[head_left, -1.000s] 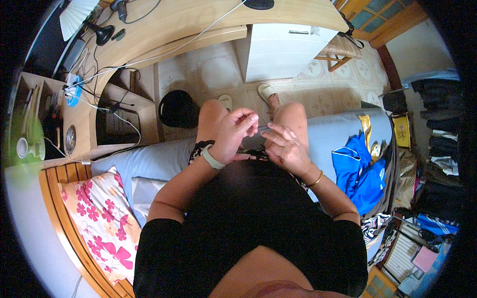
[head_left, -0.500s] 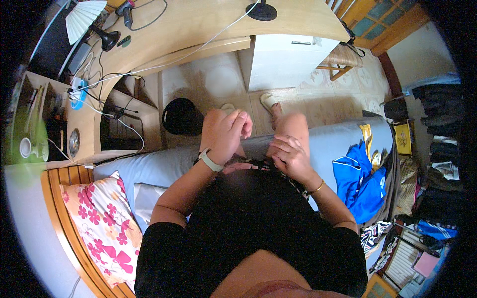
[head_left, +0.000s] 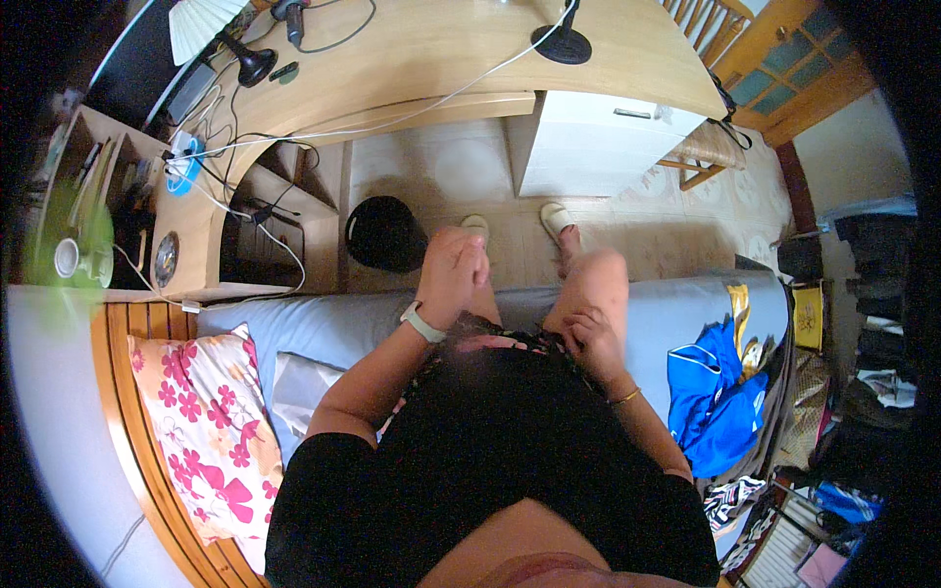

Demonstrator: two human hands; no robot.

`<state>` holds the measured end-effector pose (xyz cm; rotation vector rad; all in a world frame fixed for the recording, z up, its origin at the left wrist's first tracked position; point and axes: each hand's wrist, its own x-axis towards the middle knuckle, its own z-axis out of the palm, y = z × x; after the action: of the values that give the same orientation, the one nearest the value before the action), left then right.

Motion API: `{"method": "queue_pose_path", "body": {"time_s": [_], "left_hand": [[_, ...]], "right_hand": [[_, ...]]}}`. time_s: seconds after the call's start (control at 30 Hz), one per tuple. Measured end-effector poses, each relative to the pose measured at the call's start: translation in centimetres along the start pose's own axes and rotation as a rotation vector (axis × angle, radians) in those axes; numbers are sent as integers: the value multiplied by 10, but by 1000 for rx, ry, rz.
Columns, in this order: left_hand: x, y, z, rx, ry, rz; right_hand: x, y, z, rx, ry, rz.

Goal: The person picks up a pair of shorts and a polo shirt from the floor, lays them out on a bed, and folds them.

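I sit on the edge of a bed with a light blue sheet [head_left: 323,323]. My left hand [head_left: 453,269] is over my left knee with the fingers curled together, and nothing shows in it. A white watch [head_left: 421,321] is on that wrist. My right hand [head_left: 586,333] lies on my right thigh, fingers bent at the hem of a patterned garment [head_left: 510,341]. Whether it grips the fabric is unclear. A thin bracelet [head_left: 625,397] circles the right wrist. My feet wear pale slippers [head_left: 557,218] on the floor.
A black bin [head_left: 385,233] stands on the floor left of my feet. Beyond it a curved wooden desk [head_left: 441,59] carries cables, with a white drawer unit [head_left: 588,147] underneath. A floral pillow [head_left: 201,431] lies at my left, and a blue garment [head_left: 711,392] at my right.
My hands were together over my lap and have come apart. The left hand moved out over the left knee, and the right dropped onto the right thigh. The view tilted forward.
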<state>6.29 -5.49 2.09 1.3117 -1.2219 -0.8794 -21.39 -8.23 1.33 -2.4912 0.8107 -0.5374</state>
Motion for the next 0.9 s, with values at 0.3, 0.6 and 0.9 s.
{"method": "queue_pose_path", "body": {"time_s": [0.3, 0.6, 0.9], "left_hand": [[-37, -8, -4, -173, 263, -335], [-37, 14, -11, -58, 215, -309], [-28, 6, -4, 157, 241, -48]], "right_hand": [[0, 12, 7, 24, 86, -4], [3, 13, 6, -6, 40, -12], [-4, 18, 11, 50, 78, -4]]}}
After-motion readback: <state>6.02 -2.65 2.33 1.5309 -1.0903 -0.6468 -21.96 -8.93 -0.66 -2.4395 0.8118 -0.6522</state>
